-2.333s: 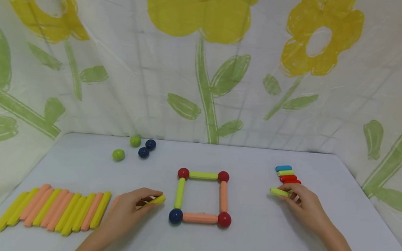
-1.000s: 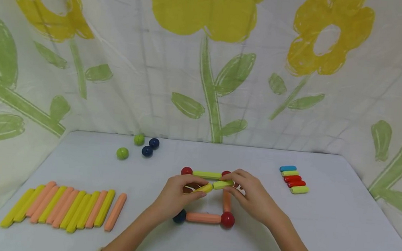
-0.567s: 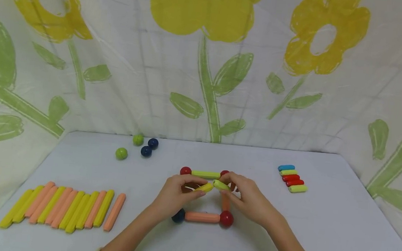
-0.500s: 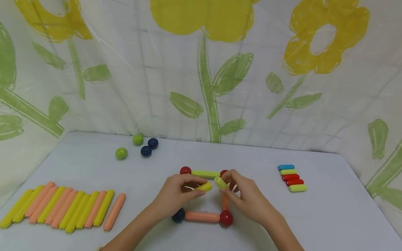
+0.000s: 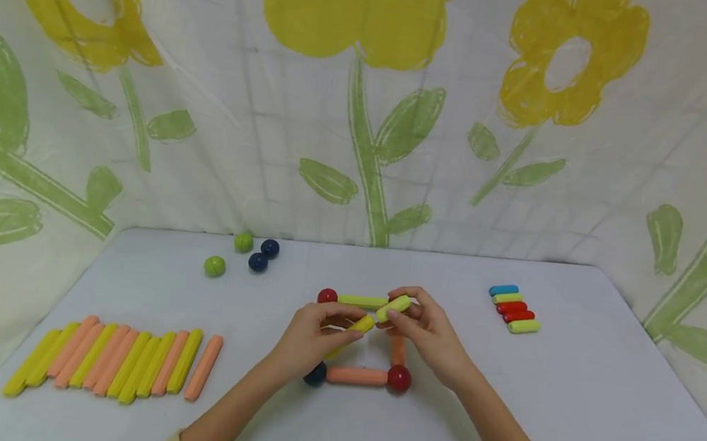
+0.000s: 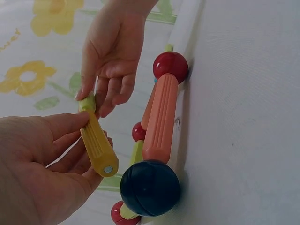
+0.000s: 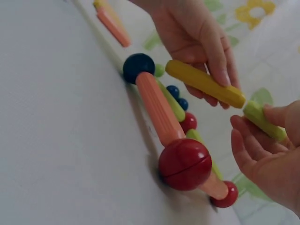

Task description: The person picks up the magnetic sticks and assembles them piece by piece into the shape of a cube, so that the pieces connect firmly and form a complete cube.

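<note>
Above a square frame, my left hand (image 5: pixel 306 340) pinches a long yellow magnetic stick (image 7: pixel 206 84). My right hand (image 5: pixel 438 335) pinches a short lime-green magnetic stick (image 5: pixel 394 309) between thumb and fingers. The two sticks' ends almost meet, with a small gap showing in the right wrist view. A silvery disc marks the yellow stick's free end in the left wrist view. The frame below has an orange stick (image 5: pixel 358 376) between a navy ball (image 5: pixel 315 374) and a red ball (image 5: pixel 398 379), and a lime stick (image 5: pixel 361 301) at its back. My hands partly hide it.
Yellow and orange sticks (image 5: pixel 129 362) lie in a row at left, one orange stick (image 5: pixel 203 368) slightly apart. Green balls (image 5: pixel 215 266) and navy balls (image 5: pixel 258 262) sit at back left. Short coloured sticks (image 5: pixel 514 310) lie at right. A flowered cloth (image 5: pixel 221 130) hangs behind the table.
My hands came together over the frame from left and right, the right bringing the short lime stick from the right-hand pile. Since half a second ago, that stick has turned and risen slightly.
</note>
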Demonstrator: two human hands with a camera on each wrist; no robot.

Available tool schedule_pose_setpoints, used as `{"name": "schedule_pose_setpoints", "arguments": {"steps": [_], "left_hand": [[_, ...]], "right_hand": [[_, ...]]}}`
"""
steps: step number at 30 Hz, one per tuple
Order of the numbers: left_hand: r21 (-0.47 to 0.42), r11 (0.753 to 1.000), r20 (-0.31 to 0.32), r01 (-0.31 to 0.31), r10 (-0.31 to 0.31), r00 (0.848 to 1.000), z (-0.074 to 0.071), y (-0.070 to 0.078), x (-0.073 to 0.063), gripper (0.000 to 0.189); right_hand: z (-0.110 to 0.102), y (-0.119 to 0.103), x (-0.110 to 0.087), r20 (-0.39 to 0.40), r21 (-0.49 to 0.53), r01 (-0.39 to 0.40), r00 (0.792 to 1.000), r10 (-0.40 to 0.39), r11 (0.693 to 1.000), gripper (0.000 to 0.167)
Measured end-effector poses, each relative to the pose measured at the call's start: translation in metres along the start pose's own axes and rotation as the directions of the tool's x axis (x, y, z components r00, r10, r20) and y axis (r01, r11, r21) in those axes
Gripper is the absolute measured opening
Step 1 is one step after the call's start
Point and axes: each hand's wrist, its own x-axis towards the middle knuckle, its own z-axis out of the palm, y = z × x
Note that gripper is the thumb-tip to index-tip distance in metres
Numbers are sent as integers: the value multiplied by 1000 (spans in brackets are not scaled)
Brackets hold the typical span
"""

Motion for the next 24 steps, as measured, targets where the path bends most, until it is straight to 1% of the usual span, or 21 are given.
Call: {"name": "schedule_pose_setpoints", "arguments": {"steps": [3,5,9,12,18,24], "left_hand": [[-3,1000,9,0,1,1000,1,0,0,27],[-2,1000,16,-12,12,1000,0,-1,1,27],[7,1000,14,-15,15,1000,-3,-2,1,27],[21,1000,14,0,-1,1000,-6,-3,2,25],[59,998,59,21,-24,998,-7,-5,3,25],[80,997,67,9,-14,998,-7,-6,1,26]], "right_hand": [[3,0,0,-5,-3,2,1000,-2,1000,37],[4,1,0,-8,-9,12,1000,-12,1000,37],[6,2,0,-23,-13,23,999,-23,1000,35],[6,2,0,-30,-7,24,999,-24,1000,34],[9,6,1,-14,-10,13,1000,-13,1000,38],[9,6,0,-26,-44,22,999,-23,999,40]]}}
